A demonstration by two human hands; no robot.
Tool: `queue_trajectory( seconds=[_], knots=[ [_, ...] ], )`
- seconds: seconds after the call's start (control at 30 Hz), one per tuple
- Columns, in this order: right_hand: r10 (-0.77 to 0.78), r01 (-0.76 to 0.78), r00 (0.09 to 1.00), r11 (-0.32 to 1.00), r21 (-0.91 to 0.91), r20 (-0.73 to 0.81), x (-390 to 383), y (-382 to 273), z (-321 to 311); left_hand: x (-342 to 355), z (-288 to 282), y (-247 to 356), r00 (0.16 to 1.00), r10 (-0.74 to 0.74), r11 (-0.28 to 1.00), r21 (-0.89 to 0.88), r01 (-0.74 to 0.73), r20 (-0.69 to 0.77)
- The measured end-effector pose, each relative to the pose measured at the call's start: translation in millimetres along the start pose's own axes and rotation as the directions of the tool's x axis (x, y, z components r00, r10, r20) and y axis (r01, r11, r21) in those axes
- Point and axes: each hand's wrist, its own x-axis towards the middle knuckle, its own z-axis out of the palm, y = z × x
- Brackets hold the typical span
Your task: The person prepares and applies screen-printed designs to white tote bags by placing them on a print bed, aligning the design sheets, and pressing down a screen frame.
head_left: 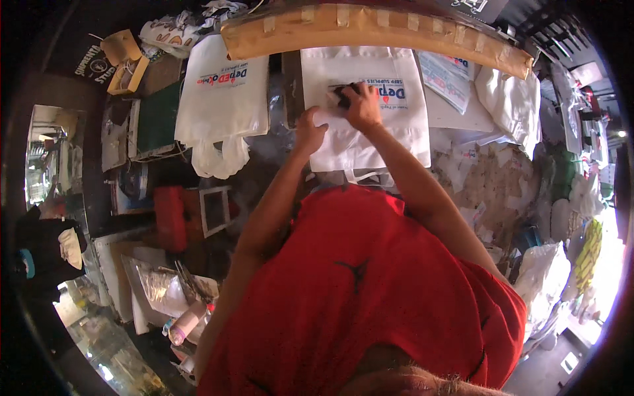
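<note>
A white cloth tote bag (pixel 370 142) with printed blue and red lettering lies flat in front of me, its handles toward my body. My right hand (pixel 363 109) is closed around a small black pad-like object (pixel 343 96) and presses it on the bag's printed area; its exact kind is hard to make out. A greyish patch shows beside the object. My left hand (pixel 310 134) rests on the bag's left edge, thumb apart from the fingers, holding nothing that I can see.
Another printed white tote bag (pixel 221 99) lies at left, handles hanging down. More white bags (pixel 444 79) are stacked at right. A long taped brown beam (pixel 370 26) crosses above the work surface. An open cardboard box (pixel 127 63) sits at far left.
</note>
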Motion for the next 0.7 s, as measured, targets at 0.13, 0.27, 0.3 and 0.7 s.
queue_trajectory(
  seconds=[0.13, 0.27, 0.3, 0.7],
  knots=[
    [0.100, -0.112, 0.974, 0.993, -0.050, -0.201, 5.0, 69.0, -23.0, -14.3, -18.1, -5.5, 0.997, 0.075, 0.984, 0.157, -0.080, 0.035],
    [0.339, -0.409, 0.881, 0.896, -0.171, -0.330, -12.0, 162.2, -67.6, -41.3, -36.9, -21.4, 1.000, 0.007, 0.988, 0.157, -0.005, -0.012],
    [0.466, -0.538, 0.827, 0.819, -0.200, -0.314, -20.6, 183.2, -80.1, -52.6, -40.0, -21.1, 0.998, -0.036, 0.993, 0.114, 0.041, -0.043],
    [0.469, -0.952, -0.306, -0.135, -0.275, 0.829, -398.8, 305.9, -80.8, -113.7, -47.1, -9.8, 0.796, -0.593, 0.741, -0.304, 0.599, 0.123]
  ],
)
